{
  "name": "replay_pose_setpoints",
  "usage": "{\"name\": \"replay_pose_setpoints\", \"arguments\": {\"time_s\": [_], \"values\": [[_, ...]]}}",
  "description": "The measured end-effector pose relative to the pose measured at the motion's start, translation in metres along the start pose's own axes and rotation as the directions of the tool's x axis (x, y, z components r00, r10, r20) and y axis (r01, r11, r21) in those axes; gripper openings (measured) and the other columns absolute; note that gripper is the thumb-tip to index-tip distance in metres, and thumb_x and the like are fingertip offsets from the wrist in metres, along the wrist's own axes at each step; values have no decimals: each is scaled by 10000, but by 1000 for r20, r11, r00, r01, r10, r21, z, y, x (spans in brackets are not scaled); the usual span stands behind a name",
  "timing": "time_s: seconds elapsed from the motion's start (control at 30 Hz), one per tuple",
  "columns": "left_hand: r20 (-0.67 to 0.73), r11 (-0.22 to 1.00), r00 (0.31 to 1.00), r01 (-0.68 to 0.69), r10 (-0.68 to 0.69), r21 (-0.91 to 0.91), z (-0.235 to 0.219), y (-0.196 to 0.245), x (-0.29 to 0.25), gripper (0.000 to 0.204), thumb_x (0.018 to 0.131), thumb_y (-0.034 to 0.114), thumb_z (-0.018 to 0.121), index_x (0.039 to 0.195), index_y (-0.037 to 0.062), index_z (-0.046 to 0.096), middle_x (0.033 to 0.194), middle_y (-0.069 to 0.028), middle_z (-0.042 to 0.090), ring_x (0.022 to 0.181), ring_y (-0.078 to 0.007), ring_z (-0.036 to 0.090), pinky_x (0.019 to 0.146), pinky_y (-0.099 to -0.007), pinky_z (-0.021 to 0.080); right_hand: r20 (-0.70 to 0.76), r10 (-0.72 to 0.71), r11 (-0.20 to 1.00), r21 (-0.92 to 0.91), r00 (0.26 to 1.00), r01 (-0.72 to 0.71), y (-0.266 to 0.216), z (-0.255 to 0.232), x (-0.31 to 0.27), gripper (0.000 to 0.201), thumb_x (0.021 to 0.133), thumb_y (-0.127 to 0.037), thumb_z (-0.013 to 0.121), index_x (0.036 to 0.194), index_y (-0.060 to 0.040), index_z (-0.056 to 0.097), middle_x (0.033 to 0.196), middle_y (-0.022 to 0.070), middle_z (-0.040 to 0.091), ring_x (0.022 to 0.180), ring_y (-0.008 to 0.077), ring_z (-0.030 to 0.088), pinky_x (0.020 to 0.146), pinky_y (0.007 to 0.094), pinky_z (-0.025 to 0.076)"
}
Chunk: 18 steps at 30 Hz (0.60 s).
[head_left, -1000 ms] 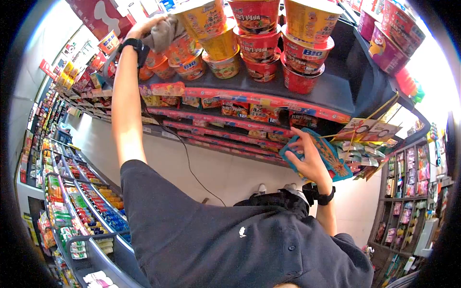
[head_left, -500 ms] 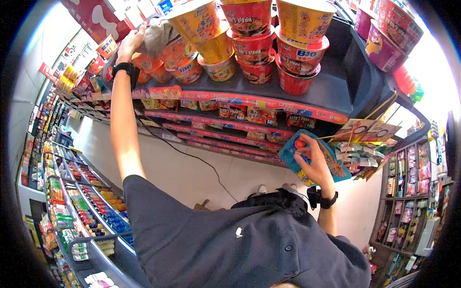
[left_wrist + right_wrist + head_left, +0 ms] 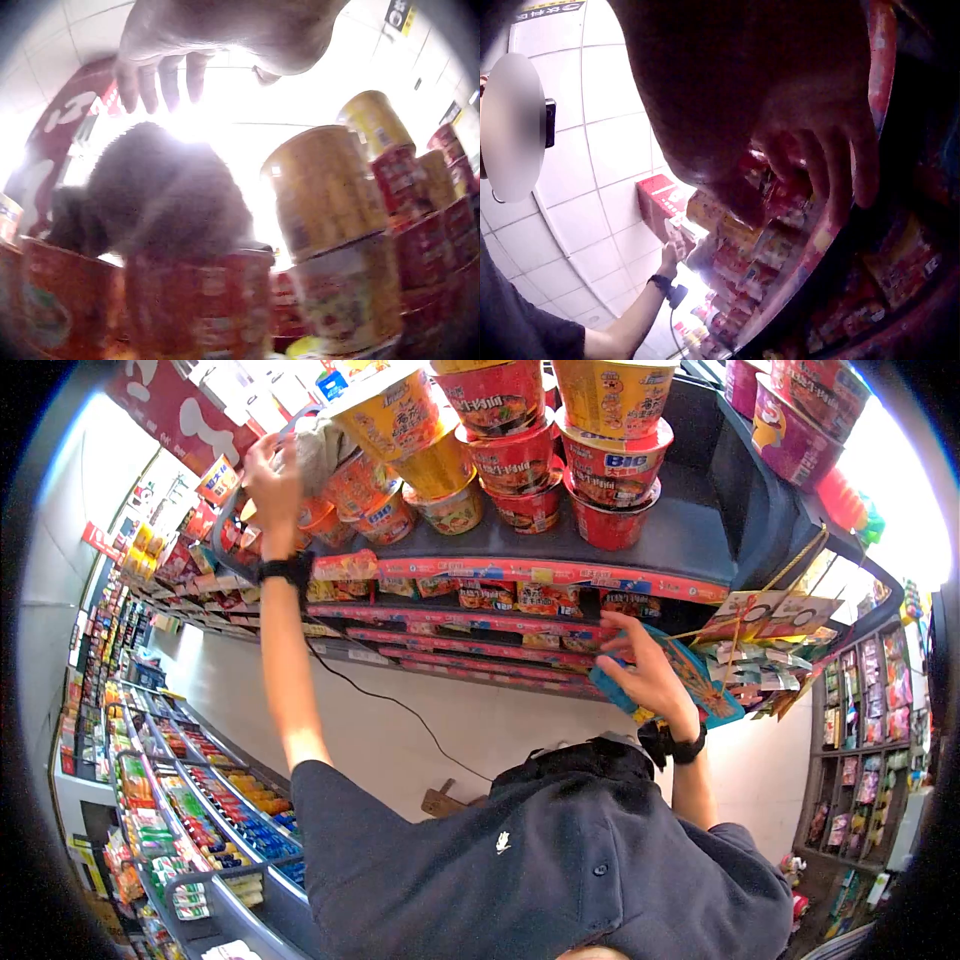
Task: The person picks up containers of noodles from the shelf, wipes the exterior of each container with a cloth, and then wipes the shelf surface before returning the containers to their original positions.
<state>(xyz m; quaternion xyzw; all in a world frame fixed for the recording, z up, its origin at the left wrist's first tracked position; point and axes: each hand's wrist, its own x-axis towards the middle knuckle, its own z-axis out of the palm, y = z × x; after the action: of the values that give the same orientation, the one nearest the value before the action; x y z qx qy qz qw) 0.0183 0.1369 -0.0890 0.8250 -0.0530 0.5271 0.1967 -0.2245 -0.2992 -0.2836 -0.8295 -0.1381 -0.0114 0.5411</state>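
In the head view my left hand point(image 3: 275, 485) is beside a grey cloth point(image 3: 325, 455), which lies on orange instant noodle cups point(image 3: 355, 485). The left wrist view shows the fingers hanging loosely extended above the bunched cloth point(image 3: 165, 195), with light between hand and cloth. To its right, yellow noodle tubs point(image 3: 322, 187) stand stacked. My right hand point(image 3: 655, 675) hangs relaxed before a blue packaged toy card point(image 3: 715, 695) at the shelf's front, overlapping it in this view. In the right wrist view its fingers point(image 3: 840, 172) are loosely bent beside the shelf edge, holding nothing.
Red noodle tubs point(image 3: 615, 480) stand in stacks on the dark top shelf point(image 3: 690, 545). Lower shelves with red price strips point(image 3: 480, 622) hold noodle packs. A black cable point(image 3: 385, 705) runs down to the floor. Hanging packets point(image 3: 750, 665) are at the right end.
My left hand has come off the grey cloth and moved to its left and nearer to me. The cloth stays on the cups. My right hand shifts slightly in front of the blue card.
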Motion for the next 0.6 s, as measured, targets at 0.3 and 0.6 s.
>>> {"name": "replay_pose_setpoints", "arguments": {"time_s": [0.3,0.6], "values": [[159,872,982,167,-104,-460,68,95,-70,1109,738,428,806,1401,-101,91,1362,-282,359,1259,-334,427,1075,-401,352,-43,-485,855,189,873,484,-55,83,157,610,884,-187,649,1382,-10,345,1345,188,478,1247,272,484,1038,388,390],[146,825,982,178,-116,-537,102,89,-65,1069,779,352,788,1386,-111,40,1350,-272,408,1225,-253,483,1038,-377,384,165,-391,899,279,906,337,-39,82,123,595,887,-209,641,1387,-52,359,1395,164,432,1280,285,456,1068,423,356]]}}
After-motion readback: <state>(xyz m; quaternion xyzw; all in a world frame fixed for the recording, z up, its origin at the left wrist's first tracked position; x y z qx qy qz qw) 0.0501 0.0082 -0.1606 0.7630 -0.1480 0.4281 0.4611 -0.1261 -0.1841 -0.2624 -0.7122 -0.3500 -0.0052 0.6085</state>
